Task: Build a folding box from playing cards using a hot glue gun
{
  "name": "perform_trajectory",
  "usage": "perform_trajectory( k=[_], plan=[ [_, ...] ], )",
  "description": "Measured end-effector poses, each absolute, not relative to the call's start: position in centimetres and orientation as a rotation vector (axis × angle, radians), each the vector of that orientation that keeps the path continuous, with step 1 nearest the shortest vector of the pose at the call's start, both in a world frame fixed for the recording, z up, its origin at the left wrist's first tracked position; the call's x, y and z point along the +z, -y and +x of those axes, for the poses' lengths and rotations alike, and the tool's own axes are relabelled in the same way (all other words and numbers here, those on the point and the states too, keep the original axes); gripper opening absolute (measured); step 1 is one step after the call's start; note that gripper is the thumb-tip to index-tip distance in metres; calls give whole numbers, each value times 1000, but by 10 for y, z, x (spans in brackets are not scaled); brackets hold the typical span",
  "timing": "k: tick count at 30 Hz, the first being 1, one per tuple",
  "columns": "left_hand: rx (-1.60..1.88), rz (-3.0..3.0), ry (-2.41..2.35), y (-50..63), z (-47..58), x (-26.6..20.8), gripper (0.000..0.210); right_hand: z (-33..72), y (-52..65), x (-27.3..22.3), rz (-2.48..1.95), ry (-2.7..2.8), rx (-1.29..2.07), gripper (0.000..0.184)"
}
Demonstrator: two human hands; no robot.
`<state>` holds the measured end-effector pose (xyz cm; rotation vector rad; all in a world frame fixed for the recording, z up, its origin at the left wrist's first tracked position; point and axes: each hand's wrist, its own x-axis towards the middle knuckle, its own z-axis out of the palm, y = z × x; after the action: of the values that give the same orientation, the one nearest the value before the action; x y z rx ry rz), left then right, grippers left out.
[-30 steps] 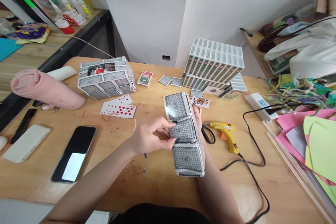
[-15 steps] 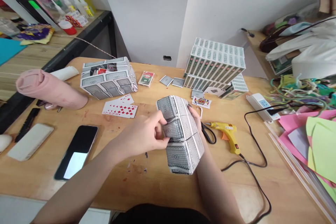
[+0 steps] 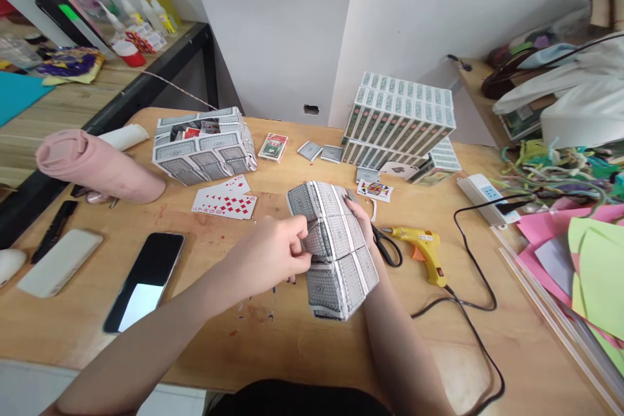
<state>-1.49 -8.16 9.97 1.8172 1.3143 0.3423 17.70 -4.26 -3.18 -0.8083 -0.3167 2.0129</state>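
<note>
A box made of playing cards [image 3: 341, 234], with patterned grey card backs outward, is held tilted above the table. My right hand [image 3: 361, 218] grips it from the far right side, its thumb on the upper edge and the other fingers hidden behind. At the box's left side my left hand [image 3: 277, 250] is closed, fingertips pinching a card flap at a seam. A second card box [image 3: 205, 146], open on top with red and white items inside, stands on the table at the back left. Several face-up diamond cards [image 3: 227, 200] are fanned in front of it.
Stacked card decks [image 3: 397, 117] rise at the back right, near a single deck [image 3: 273, 147]. A yellow glue gun [image 3: 423, 248] with a black cord and scissors [image 3: 387, 248] lie right of the box. A phone [image 3: 146, 279] and pink tumbler [image 3: 102, 166] are at left.
The held card box has turned slightly, showing more of its right-hand face. My left hand has shifted a little left, still at the same seam.
</note>
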Motion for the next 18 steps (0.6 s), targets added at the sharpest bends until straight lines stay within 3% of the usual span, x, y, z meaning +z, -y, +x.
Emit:
perform_trajectory(
  k=[6, 14, 18],
  plan=[
    [274, 1985, -1403, 86, -15, 108, 5, 180, 39, -34, -813, 298, 2001, 18],
    [-54, 2091, -1547, 85, -19, 108, 6, 169, 43, -16, -830, 336, 2099, 25],
    [-28, 2071, -1597, 83, -19, 105, 7, 165, 44, -11, -864, 367, 2062, 22]
  ],
)
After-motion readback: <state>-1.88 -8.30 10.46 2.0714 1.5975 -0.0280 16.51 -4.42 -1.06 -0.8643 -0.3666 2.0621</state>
